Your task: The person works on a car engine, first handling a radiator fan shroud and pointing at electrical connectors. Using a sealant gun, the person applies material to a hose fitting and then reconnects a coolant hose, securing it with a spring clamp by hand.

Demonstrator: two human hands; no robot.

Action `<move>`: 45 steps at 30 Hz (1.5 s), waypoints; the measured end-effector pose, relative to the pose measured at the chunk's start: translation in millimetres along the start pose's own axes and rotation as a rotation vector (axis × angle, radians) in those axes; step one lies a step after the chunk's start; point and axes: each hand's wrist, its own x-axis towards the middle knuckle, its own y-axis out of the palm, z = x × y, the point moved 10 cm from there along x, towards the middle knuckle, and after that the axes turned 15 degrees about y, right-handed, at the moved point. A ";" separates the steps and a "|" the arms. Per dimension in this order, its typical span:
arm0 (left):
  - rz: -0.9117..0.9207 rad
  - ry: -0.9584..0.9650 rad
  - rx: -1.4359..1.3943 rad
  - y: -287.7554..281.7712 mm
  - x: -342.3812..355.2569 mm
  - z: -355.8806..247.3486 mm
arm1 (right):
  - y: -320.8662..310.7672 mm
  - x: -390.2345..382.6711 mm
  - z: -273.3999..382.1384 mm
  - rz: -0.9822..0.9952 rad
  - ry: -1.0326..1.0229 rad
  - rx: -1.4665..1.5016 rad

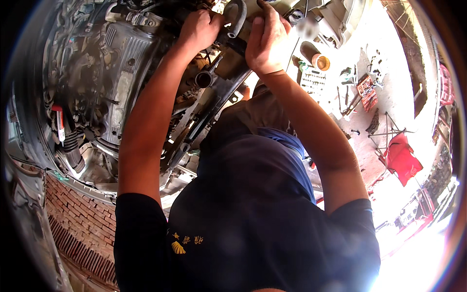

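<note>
Both my bare hands reach into the front of a car's engine bay at the top of the head view. My left hand (201, 30) is curled against dark parts beside a bent grey rubber hose (238, 18); what its fingers grip, if anything, is hidden. On the hose's other side, my right hand (267, 43) points away with its fingers stretched out, the tips near the picture's upper edge, and nothing shows in it. Below the hose, a round black pipe mouth (204, 79) faces up. A long dark crossbar (214, 114) runs between my body and the engine.
The ribbed engine cover (127, 61) lies left of my left arm. A white tube with a red cap (60, 124) rests in the bay. At right, the ground holds a brown cylinder (321, 62), a socket set (314, 79), a red tool case (367, 92) and a red folding stool (403, 158).
</note>
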 end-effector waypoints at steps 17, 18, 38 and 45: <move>-0.253 -0.282 -0.211 -16.9 -34.5 -0.1 | 26.9 -1.8 2.1 0.022 -0.119 -0.047; -0.256 -0.291 -0.213 -14.6 -37.5 8.1 | 25.5 3.0 6.4 0.055 -0.061 -0.057; -0.566 -0.812 -0.679 -132.6 -84.4 -39.7 | 15.0 -13.3 -28.6 0.400 0.148 0.230; -0.640 -0.771 -0.381 -168.9 -159.5 -153.2 | -8.8 -36.5 6.2 0.622 -0.026 0.048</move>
